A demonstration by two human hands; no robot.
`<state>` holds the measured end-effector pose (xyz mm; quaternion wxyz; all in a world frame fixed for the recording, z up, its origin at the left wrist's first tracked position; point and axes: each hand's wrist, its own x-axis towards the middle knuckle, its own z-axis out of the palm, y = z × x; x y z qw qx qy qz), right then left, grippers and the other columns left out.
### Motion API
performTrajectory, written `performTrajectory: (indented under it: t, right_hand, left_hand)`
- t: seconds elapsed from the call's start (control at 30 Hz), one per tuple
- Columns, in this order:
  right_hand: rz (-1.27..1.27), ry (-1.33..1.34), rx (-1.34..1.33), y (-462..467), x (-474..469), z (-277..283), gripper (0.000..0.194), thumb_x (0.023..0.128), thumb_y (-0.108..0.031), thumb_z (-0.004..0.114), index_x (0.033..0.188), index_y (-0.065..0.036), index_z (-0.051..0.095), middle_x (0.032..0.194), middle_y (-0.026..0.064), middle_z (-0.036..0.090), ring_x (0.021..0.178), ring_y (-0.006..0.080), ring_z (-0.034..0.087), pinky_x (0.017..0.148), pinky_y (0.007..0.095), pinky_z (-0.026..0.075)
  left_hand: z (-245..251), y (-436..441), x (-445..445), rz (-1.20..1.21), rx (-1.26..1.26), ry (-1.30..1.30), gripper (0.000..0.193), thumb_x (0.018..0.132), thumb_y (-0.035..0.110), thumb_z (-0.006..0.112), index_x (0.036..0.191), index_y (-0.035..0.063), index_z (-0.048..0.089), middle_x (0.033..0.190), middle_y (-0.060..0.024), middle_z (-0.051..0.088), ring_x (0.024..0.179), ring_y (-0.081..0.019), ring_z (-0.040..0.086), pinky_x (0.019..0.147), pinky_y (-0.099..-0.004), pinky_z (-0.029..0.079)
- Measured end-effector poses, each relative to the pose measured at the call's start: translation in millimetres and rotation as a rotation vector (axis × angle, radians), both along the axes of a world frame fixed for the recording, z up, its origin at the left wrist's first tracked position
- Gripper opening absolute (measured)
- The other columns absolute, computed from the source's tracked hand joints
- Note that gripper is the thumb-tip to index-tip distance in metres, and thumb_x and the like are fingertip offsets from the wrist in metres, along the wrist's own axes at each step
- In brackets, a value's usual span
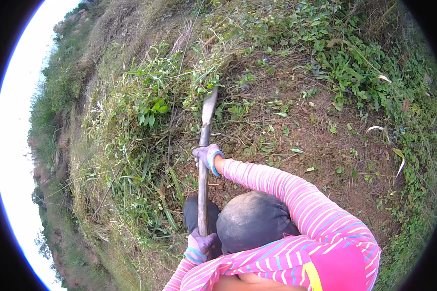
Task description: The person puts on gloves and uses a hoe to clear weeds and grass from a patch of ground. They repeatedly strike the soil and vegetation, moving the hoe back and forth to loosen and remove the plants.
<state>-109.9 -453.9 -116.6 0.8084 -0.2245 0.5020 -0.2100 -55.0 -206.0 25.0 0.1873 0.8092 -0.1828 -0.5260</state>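
A long-handled cutting tool (203, 185), with a wooden shaft and a metal blade (209, 105), points away from me, across the weeds. Gripping the shaft just below the metal socket is my right hand (206, 155), in a purple-grey work glove with a turquoise cuff. Lower down, near my knees, my left hand (201, 243) is closed around the handle in a matching glove. The blade is slightly blurred and meets leafy weeds (204, 78); its far tip is partly hidden by them, so its full shape cannot be told.
Flattened grass and weeds (145, 145) are heaped left of the tool. Brown soil (313, 123) with scattered clippings lies right of it. Denser green plants (335, 54) grow beyond. My dark-trousered knee (255, 220) is bent close to the shaft. Shrubs (51, 105) stand at far left.
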Motion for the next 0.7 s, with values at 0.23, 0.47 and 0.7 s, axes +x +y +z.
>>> performTrajectory:
  t: [0.23, 0.47, 0.7]
  right_hand:
    - [0.114, -0.536, 0.245, 70, 75, 10, 0.013, 0.074, -0.014, 0.067, 0.078, -0.002, 0.064, 0.072, 0.0118, 0.064, 0.063, 0.0237, 0.063, 0.062, 0.0365, 0.053]
    - [-0.235, -0.041, -0.37, 34, -117, 52, 0.021, 0.083, -0.023, 0.067, 0.089, -0.004, 0.06, 0.08, 0.0067, 0.064, 0.077, 0.0164, 0.063, 0.074, 0.0294, 0.05]
    - [0.271, 0.193, -0.03, 81, -85, 4, 0.035, 0.08, -0.036, 0.071, 0.089, -0.003, 0.065, 0.08, 0.0049, 0.066, 0.073, 0.0156, 0.063, 0.067, 0.0336, 0.053]
  left_hand:
    - [57, 66, 81, -0.015, 0.213, -0.157, 0.023, 0.07, 0.01, 0.069, 0.085, -0.0017, 0.055, 0.064, -0.0057, 0.056, 0.05, -0.014, 0.053, 0.047, -0.0289, 0.046]
    - [-63, -58, 116, -0.672, 0.064, 0.069, 0.021, 0.07, 0.016, 0.069, 0.081, 0.0031, 0.057, 0.057, 0.0, 0.052, 0.051, -0.0098, 0.047, 0.047, -0.0294, 0.04]
    - [-16, 27, 100, -0.278, 0.392, 0.26, 0.023, 0.067, 0.005, 0.073, 0.083, 0.0029, 0.058, 0.06, -0.0021, 0.055, 0.049, -0.0107, 0.052, 0.043, -0.0249, 0.042]
